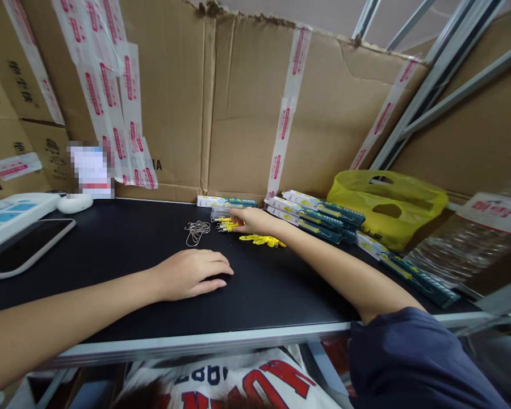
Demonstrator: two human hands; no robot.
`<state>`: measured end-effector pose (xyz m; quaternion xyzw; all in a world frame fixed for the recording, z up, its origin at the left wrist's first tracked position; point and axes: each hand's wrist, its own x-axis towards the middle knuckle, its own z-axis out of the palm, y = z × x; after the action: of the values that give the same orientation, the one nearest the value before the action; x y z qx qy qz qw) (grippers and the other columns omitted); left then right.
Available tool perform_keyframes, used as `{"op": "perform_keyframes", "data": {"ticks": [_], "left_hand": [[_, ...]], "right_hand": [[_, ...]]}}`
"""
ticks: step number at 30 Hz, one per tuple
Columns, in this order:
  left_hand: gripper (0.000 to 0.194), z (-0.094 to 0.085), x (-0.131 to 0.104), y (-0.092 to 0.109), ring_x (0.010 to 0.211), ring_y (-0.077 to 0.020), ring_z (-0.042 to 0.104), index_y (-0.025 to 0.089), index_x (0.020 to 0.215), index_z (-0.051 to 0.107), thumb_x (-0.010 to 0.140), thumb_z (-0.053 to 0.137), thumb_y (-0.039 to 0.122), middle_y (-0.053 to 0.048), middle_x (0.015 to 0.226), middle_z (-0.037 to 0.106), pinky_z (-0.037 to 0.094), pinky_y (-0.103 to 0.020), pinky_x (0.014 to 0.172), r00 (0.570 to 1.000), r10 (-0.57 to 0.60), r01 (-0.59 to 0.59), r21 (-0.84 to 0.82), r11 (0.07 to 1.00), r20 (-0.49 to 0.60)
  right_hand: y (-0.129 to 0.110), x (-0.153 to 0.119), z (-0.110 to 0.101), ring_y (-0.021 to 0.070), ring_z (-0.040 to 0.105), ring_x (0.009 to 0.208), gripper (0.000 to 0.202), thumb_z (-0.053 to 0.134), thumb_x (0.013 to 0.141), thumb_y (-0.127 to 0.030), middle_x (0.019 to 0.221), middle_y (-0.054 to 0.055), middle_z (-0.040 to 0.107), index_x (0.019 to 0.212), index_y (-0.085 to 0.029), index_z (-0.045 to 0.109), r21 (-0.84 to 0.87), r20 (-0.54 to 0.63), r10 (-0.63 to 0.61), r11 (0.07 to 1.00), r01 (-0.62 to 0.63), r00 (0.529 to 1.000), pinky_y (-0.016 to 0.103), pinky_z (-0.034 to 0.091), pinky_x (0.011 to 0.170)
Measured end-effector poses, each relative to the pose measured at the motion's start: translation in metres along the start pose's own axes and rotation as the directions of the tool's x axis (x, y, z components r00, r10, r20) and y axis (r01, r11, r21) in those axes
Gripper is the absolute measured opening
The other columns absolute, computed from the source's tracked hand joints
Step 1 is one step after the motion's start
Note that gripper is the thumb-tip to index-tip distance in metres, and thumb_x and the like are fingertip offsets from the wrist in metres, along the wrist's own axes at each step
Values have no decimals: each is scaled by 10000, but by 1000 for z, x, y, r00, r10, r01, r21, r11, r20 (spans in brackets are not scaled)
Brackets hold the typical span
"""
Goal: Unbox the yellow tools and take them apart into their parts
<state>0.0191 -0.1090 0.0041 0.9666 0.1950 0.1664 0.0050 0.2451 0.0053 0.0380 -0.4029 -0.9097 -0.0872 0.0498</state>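
Note:
My left hand (196,274) lies palm down on the black tabletop (264,289), fingers stretched out and holding nothing. Farther back, my right hand (250,220) reaches into a small pile of yellow pieces with metal ends (226,226). Its fingers are bent together at the pile; whatever is between them is hidden. Clear plastic tubes (220,212) lie just behind these pieces. Flat yellow plastic pieces (262,240) are spread below my right wrist. A loose bunch of bent metal wires (197,232) sits to the left of the pile.
Slim printed boxes (310,216) are stacked at the back right, with another box (227,201) along the cardboard wall (242,113). A yellow plastic bag (387,204) and a clear plastic bottle (455,238) stand right. A phone (29,244) and white case (74,203) lie left.

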Motion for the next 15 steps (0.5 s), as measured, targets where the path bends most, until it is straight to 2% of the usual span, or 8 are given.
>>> {"op": "perform_keyframes", "data": {"ticks": [6,10,15], "left_hand": [[319,-2,1,1,1054,-200,605,206,1171,598,964,402,350,-62,1191,625,452,-295,910,999,-12,10,27,1000,43],[325,-2,1,1,1061,-197,600,212,1172,595,966,392,360,-57,1199,622,449,-289,910,999,-17,14,40,999,52],[325,-1,1,0,1058,-191,599,214,1173,597,967,391,359,-55,1202,620,449,-281,911,999,-14,12,42,999,49]], "right_hand": [[2,5,9,128,524,693,119,601,833,-269,802,24,636,893,-168,580,81,-53,-27,996,32,998,218,286,598],[8,5,3,103,493,668,143,652,789,-252,785,12,617,849,-152,569,186,-23,-67,980,70,997,208,287,592],[18,6,1,96,451,624,192,694,750,-281,703,-20,560,795,-155,556,239,-33,-83,967,89,996,214,275,571]]}}
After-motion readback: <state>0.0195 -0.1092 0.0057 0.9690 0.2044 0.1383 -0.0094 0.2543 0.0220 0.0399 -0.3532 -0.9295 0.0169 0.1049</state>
